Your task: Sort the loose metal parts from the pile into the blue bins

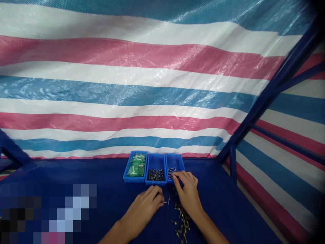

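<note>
Striped red-white-blue plastic sheeting [127, 74] hangs at twelve o'clock. The left hand [148, 205] pinches a slim silver metal pin [165, 202]; the right hand [188, 189], grip unclear, reaches over a blue plastic bin [179, 162] at its one o'clock.

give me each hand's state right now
Left hand: closed, apparently holding a silver pin.
Right hand: at the right blue bin; grip cannot be told.

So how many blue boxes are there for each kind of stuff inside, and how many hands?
Blue box with green and whitish pieces: 1
Blue box with dark, brassy pieces: 1
Blue box with thin silvery pieces: 1
Hands, left hand and right hand: 2
Total: 5
</note>
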Motion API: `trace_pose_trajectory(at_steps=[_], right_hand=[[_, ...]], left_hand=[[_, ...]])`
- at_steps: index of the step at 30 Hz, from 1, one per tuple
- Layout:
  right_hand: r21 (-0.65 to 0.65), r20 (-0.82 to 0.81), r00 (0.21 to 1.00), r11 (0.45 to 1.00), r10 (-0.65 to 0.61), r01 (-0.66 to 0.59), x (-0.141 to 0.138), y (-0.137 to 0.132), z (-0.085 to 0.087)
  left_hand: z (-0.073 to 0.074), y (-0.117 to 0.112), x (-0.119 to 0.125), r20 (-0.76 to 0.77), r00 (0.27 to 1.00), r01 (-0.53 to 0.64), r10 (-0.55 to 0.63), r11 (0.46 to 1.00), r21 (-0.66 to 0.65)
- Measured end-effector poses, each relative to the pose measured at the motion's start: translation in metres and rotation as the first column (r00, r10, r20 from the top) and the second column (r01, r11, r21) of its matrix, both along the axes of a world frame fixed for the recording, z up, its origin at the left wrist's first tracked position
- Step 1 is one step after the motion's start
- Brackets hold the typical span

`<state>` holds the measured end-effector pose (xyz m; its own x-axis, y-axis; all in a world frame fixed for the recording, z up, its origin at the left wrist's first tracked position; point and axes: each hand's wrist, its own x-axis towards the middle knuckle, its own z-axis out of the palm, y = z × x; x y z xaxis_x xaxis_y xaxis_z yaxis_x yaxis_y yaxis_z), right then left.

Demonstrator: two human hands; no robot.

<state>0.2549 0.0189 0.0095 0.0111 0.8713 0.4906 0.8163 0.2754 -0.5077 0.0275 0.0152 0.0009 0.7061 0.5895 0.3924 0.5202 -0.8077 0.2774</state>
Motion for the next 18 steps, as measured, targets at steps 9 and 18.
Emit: trace_pose_trajectory(at_steps=[9,18], right_hand=[[-0.003,-0.007,1.0,1.0,-0.004,0.004,0.002,0.0,0.0],[0.108,-0.022,0.998,0.992,0.065,-0.063,0.001,-0.005,0.011]], left_hand=[[0.005,-0.004,-0.002,0.303,0.953,0.016,-0.006,0.999,-0.032],[0.002,-0.004,-0.002,0.504,0.845,-0.121,0.178,0.982,-0.143]])
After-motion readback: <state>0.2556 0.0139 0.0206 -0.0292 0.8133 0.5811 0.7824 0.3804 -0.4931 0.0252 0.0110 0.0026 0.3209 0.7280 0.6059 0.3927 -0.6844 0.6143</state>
